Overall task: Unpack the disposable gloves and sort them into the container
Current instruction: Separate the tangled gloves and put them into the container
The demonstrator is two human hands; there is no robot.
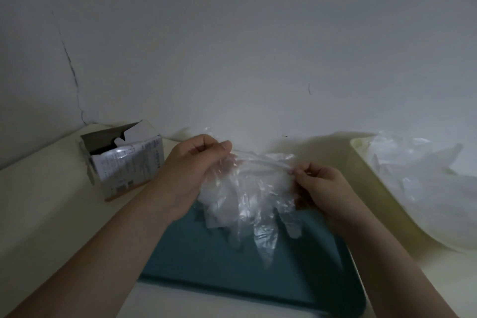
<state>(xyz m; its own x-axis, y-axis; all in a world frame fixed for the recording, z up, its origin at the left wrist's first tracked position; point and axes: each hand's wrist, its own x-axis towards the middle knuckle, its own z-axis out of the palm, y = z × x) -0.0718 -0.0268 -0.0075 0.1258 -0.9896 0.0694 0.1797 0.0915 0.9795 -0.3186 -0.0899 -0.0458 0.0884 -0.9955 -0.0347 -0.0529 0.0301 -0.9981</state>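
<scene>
Half done at a guess: heap of gloves [418,178] in the container [361,152], pinching another clump [247,196] with left hand [196,165] and right hand [322,188] above the tray [232,266]; box [124,160] contents unclear.

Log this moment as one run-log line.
left hand: pinches glove bunch | right hand: pinches same bunch | bunch: above teal tray | container: holds loose gloves | box: open
</scene>
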